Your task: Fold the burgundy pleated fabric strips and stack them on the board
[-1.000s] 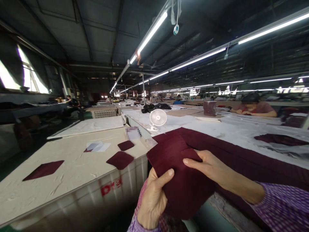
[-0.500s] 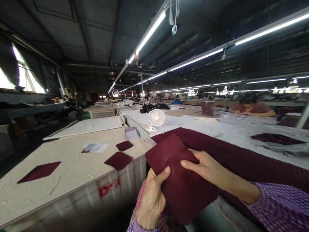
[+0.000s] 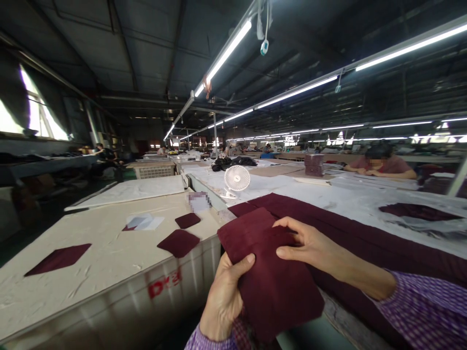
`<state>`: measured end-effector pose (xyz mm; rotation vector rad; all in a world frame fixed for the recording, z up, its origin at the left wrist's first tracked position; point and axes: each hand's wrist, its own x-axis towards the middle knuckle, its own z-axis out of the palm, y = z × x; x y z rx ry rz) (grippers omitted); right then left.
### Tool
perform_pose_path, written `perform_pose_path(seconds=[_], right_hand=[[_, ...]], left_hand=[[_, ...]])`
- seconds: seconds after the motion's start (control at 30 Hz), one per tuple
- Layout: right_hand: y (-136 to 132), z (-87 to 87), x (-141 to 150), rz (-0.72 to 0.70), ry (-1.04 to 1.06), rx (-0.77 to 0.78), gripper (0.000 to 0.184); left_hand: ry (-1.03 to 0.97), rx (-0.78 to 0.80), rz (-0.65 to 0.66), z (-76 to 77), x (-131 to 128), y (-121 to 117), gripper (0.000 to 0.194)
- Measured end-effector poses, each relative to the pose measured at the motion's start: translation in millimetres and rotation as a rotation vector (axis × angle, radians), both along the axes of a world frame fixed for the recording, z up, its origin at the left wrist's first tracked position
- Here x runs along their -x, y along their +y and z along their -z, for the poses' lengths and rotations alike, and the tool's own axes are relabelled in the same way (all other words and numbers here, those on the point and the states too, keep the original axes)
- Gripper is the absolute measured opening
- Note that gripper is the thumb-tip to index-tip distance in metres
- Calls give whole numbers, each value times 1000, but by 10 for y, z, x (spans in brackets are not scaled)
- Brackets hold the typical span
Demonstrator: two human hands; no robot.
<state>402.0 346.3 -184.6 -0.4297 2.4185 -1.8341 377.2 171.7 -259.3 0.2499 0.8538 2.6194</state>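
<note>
A maroon fabric piece (image 3: 273,291) with cut corners hangs in front of me, its surface lightly creased. My left hand (image 3: 229,287) grips its left edge, thumb on top and the other fingers hidden beneath. Over the right side of the cloth is my right hand (image 3: 302,245), open, with thumb and index finger apart and resting on the surface. Behind it, a long spread of maroon fabric (image 3: 339,228) covers the near edge of the white-topped table (image 3: 288,187).
To the left, a cream board (image 3: 120,253) on a plastic bin bears maroon pieces (image 3: 178,243) and white paper (image 3: 146,222). A small white fan (image 3: 236,179) stands on the table. Farther right are a bundled stack (image 3: 314,165) and a seated person (image 3: 379,163) leaning over the tabletop.
My right hand has loosened its pinch on the cloth, thumb and index finger spreading apart. The raised fold has flattened, and my left hand has shifted slightly left with the fabric.
</note>
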Motion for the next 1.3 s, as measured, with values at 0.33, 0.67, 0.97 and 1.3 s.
perform_pose_path(seconds=[0.33,0.67,0.97,1.3], right_hand=[[-93,42,-50,27,0,3,34],[-79,104,-12,204,200,-217,25],[-9,116,54,187,304,-192,40],[-127,82,-45,27,44,68,38]], left_hand=[[41,-45,7,-3,0,7,45],[38,-31,-3,-29,-33,36,55],[12,11,-30,-5,-4,5,33],[26,11,-23,-18,-4,-17,33]])
